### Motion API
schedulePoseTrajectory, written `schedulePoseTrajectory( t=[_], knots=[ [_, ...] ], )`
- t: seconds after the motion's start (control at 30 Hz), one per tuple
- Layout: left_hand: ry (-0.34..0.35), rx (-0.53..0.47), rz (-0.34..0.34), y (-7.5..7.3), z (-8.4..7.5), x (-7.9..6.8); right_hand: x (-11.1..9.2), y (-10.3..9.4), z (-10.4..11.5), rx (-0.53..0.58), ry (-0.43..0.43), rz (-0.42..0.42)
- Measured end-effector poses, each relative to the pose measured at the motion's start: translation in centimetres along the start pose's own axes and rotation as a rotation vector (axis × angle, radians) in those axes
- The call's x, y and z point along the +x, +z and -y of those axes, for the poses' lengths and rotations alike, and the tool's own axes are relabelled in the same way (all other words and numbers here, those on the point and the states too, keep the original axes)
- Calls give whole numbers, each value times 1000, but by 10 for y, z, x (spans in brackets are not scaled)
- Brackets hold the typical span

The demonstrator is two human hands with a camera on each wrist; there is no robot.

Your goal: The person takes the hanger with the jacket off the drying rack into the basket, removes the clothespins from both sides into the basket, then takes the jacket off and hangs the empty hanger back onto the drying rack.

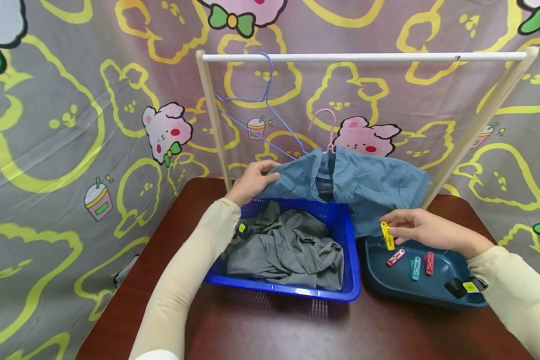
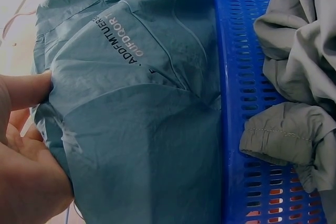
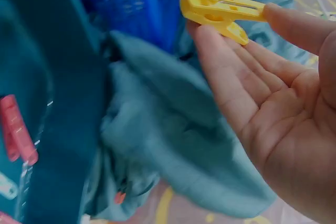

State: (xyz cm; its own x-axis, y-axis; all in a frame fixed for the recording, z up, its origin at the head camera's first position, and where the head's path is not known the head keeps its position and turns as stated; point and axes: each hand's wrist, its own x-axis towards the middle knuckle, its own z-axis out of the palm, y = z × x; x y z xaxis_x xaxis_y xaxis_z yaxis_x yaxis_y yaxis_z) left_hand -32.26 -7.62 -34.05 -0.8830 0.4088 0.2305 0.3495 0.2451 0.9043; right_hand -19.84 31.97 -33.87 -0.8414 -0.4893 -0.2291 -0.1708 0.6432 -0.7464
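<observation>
A blue garment (image 1: 378,175), with dark lettering visible in the left wrist view, is spread on a pink hanger (image 1: 330,135). The hanger's hook stands free below the rack's bar. My left hand (image 1: 254,180) grips the garment at its left shoulder, the thumb on the near side and the fingers partly hidden behind the cloth. Between thumb and fingers of my right hand (image 1: 418,227) is a yellow clothespin (image 3: 223,14), held just in front of the garment's right side. Below that hand, a pink clothespin (image 1: 396,257), a teal clothespin (image 1: 415,268) and a red clothespin (image 1: 429,263) lie in a dark teal basin (image 1: 373,280).
Grey clothes (image 1: 288,250) fill a blue perforated basket (image 1: 353,280) on the brown table (image 1: 297,330). Behind stands a rack with a white bar (image 1: 364,57) and wooden posts; a blue hanger (image 1: 267,85) hangs at its left. A patterned curtain (image 1: 94,125) encloses the table.
</observation>
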Motion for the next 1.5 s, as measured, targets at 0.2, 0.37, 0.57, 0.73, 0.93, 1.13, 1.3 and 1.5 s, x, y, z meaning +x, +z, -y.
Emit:
schedulePoseTrajectory(
  t=[0.2,0.37,0.57,0.73,0.93,1.13,1.3,1.5],
  knots=[
    [0,-7,-9,-1,1,0,5,4,-23,57,72,101],
    [7,-17,-22,-1,3,1,11,14,-40,68,151,173],
    [2,-23,-23,1,3,1,19,26,-59,60,197,194],
    [-3,-29,-21,3,1,0,27,31,-67,26,262,219],
    [-10,-8,-27,3,3,0,33,35,-68,-58,283,251],
    [-10,9,-26,4,3,-1,37,37,-69,-125,272,259],
    [-2,13,-24,3,3,-1,41,38,-73,-128,244,251],
    [0,8,-31,1,3,0,42,38,-72,-176,224,241]
  ],
)
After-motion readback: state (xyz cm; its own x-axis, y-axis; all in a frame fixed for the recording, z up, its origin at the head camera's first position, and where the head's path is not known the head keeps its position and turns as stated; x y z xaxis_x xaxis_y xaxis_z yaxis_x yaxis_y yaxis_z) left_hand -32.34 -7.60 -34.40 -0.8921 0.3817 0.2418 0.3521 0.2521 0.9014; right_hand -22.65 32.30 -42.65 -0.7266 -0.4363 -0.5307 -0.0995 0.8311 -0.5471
